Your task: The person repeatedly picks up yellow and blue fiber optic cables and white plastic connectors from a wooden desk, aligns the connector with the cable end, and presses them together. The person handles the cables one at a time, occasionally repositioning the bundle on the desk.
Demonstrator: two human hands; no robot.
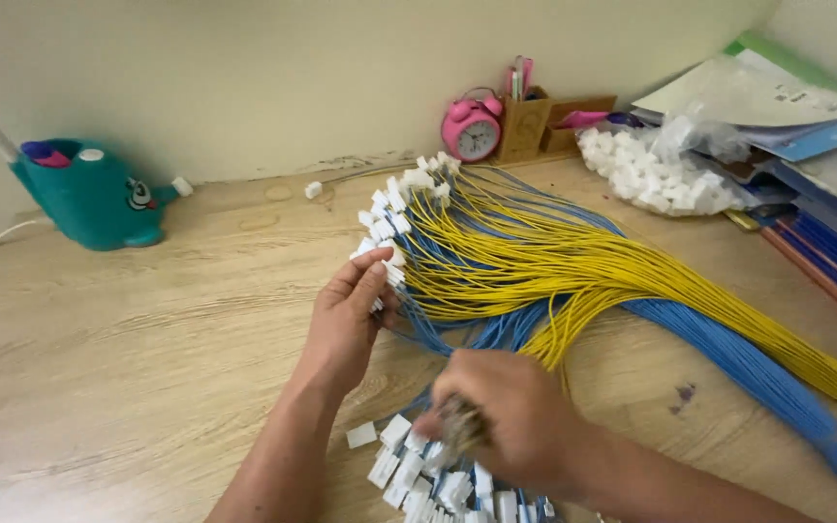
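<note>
- Left hand (351, 315): grip closed on a white connector at the near edge of the wire bundle, thumb and fingers pinching it.
- Right hand (506, 416): blurred; fingers curled around wire ends above the loose connectors; what exactly the grip holds, cannot tell.
- Wire bundle (554, 271): yellow and blue wires fanned across the wooden surface (128, 368), white connectors along the left ends.
- Loose connectors (418, 475): white, heaped at the near edge.
- Bag of white connectors (656, 165): far right, beside stacked folders (825, 194).
- Pink alarm clock (472, 128): against the wall.
- Teal whale-shaped holder (94, 194): far left.
</note>
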